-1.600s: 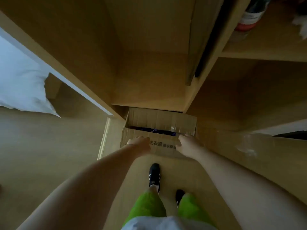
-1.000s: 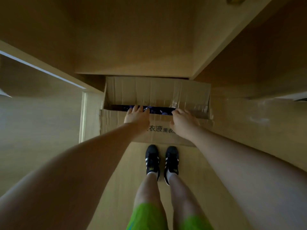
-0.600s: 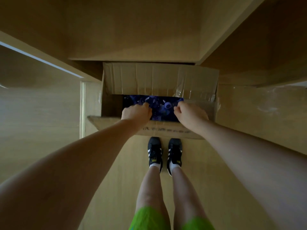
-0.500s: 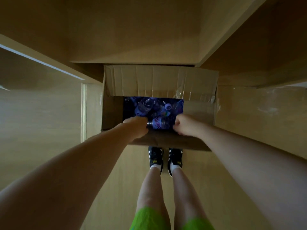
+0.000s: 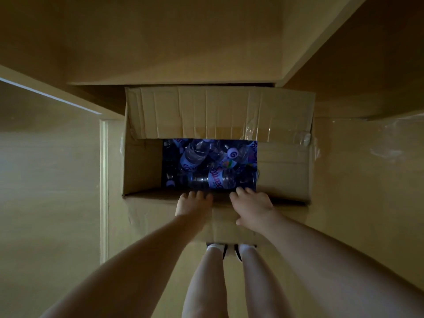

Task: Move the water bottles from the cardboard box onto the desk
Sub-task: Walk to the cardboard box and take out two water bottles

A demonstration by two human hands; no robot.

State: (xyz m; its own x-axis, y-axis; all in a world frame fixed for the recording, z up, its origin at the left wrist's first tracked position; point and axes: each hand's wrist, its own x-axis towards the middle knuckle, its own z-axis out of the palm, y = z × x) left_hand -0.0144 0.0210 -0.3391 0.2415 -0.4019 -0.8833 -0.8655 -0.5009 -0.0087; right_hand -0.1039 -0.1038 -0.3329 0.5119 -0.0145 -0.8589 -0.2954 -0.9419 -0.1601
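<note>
A cardboard box (image 5: 284, 171) stands on the wooden floor under a wooden desk (image 5: 174, 42). Its near flap (image 5: 224, 226) is folded down toward me and its far flap is raised. Inside lie several clear water bottles (image 5: 213, 166) with blue labels, heaped on their sides. My left hand (image 5: 193, 203) and my right hand (image 5: 251, 206) press flat on the near flap at the box's front rim, fingers straight and pointing at the opening. Neither hand holds a bottle.
The desk's underside and side panels (image 5: 344, 65) overhang the far part of the box. My legs and shoes (image 5: 226, 251) stand just behind the near flap. Wooden floor (image 5: 50, 203) stretches to the left and right.
The box's near flap has been swung down toward me by both hands, uncovering the bottles. My head has come lower over the box.
</note>
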